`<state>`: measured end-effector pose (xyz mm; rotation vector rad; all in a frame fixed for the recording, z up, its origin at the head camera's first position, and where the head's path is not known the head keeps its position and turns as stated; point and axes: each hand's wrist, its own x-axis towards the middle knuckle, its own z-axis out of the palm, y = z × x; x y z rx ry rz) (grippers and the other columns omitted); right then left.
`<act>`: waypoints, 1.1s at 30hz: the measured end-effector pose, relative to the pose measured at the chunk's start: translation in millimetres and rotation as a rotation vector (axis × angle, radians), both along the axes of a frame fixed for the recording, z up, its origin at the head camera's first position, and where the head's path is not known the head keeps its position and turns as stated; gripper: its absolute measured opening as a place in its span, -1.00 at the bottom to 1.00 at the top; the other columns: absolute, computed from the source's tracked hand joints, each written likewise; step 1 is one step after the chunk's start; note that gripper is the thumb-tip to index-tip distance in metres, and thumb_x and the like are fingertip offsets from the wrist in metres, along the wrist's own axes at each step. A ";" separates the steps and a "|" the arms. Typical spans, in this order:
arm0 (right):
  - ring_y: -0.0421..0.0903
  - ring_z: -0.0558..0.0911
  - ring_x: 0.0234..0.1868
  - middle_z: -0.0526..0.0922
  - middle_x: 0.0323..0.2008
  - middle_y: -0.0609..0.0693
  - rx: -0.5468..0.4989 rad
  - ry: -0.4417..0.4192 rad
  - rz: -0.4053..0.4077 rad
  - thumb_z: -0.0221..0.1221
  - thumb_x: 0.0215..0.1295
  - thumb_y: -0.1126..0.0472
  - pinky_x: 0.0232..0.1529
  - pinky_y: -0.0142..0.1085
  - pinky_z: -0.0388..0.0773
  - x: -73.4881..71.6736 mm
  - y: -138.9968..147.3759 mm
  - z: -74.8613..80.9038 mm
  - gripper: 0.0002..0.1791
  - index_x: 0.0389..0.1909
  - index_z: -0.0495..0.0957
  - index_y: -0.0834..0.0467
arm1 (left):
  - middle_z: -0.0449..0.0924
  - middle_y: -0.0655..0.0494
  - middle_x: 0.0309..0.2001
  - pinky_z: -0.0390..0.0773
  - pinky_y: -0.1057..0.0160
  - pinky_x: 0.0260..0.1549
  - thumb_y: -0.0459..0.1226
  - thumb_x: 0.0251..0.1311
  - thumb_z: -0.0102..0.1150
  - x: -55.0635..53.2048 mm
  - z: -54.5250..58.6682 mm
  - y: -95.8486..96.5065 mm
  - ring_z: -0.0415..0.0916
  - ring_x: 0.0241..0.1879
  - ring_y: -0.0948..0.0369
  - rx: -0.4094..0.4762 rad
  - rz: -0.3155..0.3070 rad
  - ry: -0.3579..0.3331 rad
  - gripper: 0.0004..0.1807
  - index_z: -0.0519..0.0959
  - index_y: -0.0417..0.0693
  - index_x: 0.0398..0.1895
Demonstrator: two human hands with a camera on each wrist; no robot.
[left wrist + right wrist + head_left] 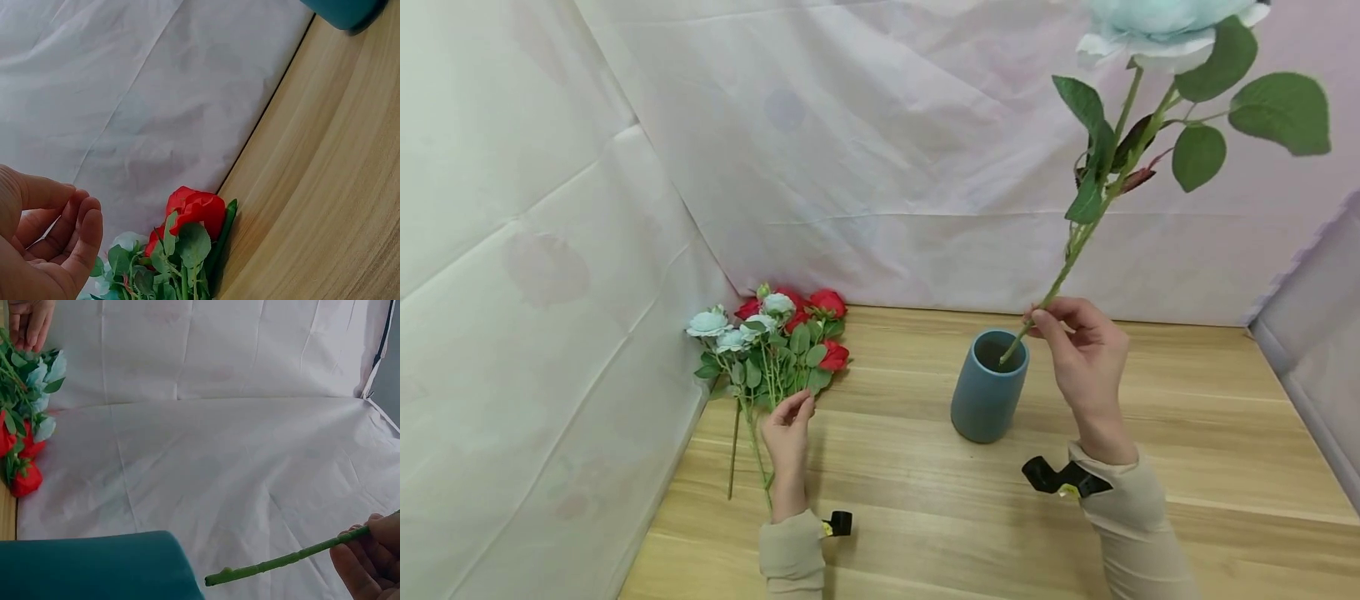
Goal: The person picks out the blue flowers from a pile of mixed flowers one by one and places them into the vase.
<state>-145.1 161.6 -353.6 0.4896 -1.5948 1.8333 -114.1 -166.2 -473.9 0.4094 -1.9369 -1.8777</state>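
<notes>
My right hand (1090,358) pinches the green stem of a light-blue artificial rose (1157,33) between thumb and fingers. The bloom is high at the upper right, cut off by the frame edge. The lower stem end (215,579) is just beyond the rim of a blue-grey vase (988,396) in the right wrist view; from the head it overlaps the vase mouth. My left hand (788,429) hovers by a pile of flowers (790,350) on the left. Its fingers (84,244) are loosely curled with the thumb near their tips, and nothing shows between them.
Red roses (827,304) and pale-blue roses (707,323) lie together by the back left corner, stems toward me. A thin brown stick (733,454) lies beside them. White fabric walls (880,167) border the wooden table (917,517) at the back and sides.
</notes>
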 end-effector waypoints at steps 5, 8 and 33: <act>-0.22 0.66 -0.41 0.69 -0.42 -0.02 0.092 -0.038 -0.085 0.11 0.11 0.65 -0.37 -0.49 0.58 -3.1 2.7 -7.9 -0.97 -0.41 0.51 0.59 | 0.55 -0.46 -0.27 0.57 0.41 -0.37 -0.54 0.14 0.16 1.4 -1.3 0.3 0.56 -0.47 0.29 0.010 0.012 -0.003 -0.83 0.58 -0.52 -0.21; -0.25 0.66 -0.42 0.69 -0.41 -0.08 0.164 -0.054 -0.131 0.13 0.12 0.63 -0.37 -0.48 0.59 -4.5 3.6 -16.4 -0.97 -0.41 0.54 0.55 | 0.55 -0.44 -0.28 0.56 0.43 -0.37 -0.54 0.14 0.15 2.1 -2.5 0.2 0.57 -0.45 0.25 0.016 0.013 0.010 -0.82 0.57 -0.54 -0.20; -0.39 0.60 -0.38 0.67 -0.47 0.19 0.282 -0.088 -0.196 0.19 0.08 0.60 -0.34 -0.57 0.51 6.5 -1.7 -38.8 -0.98 -0.48 0.55 0.51 | 0.61 -0.05 -0.34 0.42 0.53 -0.54 -0.43 0.16 0.19 -12.6 -39.1 -47.0 0.41 -0.49 0.41 -0.115 0.214 -0.250 -0.80 0.62 -0.39 -0.17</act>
